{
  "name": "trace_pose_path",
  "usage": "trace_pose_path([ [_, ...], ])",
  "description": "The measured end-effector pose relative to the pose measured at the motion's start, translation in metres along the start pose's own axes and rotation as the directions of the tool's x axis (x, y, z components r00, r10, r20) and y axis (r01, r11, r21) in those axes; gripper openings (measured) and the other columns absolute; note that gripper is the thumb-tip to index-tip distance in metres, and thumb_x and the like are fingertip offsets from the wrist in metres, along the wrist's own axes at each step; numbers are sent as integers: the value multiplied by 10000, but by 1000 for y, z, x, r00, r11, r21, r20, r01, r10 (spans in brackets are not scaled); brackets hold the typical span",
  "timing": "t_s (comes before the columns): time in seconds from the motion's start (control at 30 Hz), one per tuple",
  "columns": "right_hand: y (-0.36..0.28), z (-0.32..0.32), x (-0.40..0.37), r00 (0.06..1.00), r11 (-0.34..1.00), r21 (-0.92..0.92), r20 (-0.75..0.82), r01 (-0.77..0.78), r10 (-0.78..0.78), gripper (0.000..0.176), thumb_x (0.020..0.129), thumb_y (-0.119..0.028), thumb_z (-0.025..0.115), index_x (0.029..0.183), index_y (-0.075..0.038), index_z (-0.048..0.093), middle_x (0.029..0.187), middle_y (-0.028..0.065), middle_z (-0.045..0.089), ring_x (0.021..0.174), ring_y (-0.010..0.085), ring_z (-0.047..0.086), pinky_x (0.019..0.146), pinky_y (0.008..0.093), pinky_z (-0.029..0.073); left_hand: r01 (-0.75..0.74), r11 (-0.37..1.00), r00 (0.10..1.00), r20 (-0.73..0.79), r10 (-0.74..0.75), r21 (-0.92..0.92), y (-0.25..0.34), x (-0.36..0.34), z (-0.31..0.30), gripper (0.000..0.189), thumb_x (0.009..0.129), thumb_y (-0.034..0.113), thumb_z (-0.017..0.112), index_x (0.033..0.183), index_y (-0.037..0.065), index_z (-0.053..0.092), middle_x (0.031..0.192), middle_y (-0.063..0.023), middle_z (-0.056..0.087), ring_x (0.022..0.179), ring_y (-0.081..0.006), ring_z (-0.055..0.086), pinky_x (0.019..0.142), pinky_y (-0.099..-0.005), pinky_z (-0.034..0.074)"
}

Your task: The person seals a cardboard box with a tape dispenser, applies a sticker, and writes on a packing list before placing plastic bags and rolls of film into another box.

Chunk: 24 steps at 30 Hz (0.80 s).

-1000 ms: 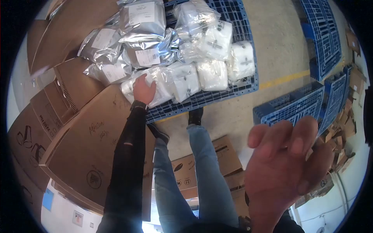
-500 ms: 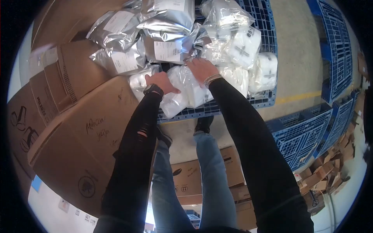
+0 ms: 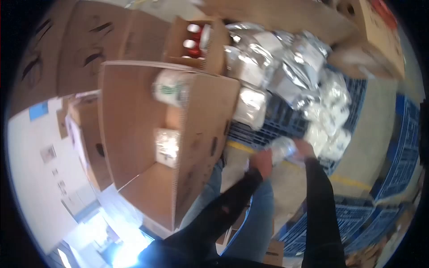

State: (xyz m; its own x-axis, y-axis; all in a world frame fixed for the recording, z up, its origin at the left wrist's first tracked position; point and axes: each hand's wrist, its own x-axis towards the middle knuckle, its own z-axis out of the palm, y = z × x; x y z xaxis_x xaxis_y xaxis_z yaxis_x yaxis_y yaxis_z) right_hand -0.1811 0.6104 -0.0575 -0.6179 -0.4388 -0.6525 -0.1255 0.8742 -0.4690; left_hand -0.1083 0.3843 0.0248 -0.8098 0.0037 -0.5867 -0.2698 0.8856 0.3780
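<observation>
Both my hands hold one clear plastic-wrapped package [image 3: 282, 149] over the near edge of the blue pallet [image 3: 279, 120]. My left hand [image 3: 261, 163] grips its left end, with the fingers closed. At its right end is my right hand [image 3: 303, 149], also closed on it and blurred by motion. Silver bags [image 3: 295, 73] with labels lie on the pallet beyond, and white plastic-wrapped packs [image 3: 328, 114] are heaped at its right side. Another white pack [image 3: 250, 107] rests at the pallet's left end.
Left of my hands stands a tall open cardboard box [image 3: 203, 129] with a roll-shaped white pack [image 3: 170, 87] and a smaller pack [image 3: 167, 146] inside. Behind it, a small box [image 3: 216, 47] holds red bottles with white caps [image 3: 192, 47]. More blue pallets [image 3: 339, 223] stand at the right.
My view has swung left, bringing the open box into sight. My hands have come off the pile, and a clear-wrapped package is now lifted between them.
</observation>
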Motion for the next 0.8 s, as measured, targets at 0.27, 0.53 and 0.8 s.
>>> trace_pose_path([
  [0.27,-185,-183,-229,973,895,447,-206,-2,105,553,714,-200,841,1210,-37,662,1103,157,729,1017,319,697,931,404,537,-114,924,927,295,231,-366,9,-255,-371,529,802,278,729,1297,128,615,1075,-148,710,966,-361,697,828,-466,566],
  [0.53,-451,-309,-264,957,834,480,-224,272,-183,584,756,-255,822,1260,-38,625,1112,171,720,1042,301,695,938,402,535,-183,943,937,-240,253,278,-118,-304,-555,433,742,160,739,1172,157,680,993,-91,741,781,-300,726,623,-403,569],
  [0.8,-560,-237,-88,998,961,-269,15,62,-61,588,790,-438,733,1236,-72,619,1086,181,720,1011,374,691,901,479,541,-372,718,889,1,459,588,-177,-138,-522,135,823,225,684,931,175,747,779,-109,718,745,-313,730,639,-430,579],
])
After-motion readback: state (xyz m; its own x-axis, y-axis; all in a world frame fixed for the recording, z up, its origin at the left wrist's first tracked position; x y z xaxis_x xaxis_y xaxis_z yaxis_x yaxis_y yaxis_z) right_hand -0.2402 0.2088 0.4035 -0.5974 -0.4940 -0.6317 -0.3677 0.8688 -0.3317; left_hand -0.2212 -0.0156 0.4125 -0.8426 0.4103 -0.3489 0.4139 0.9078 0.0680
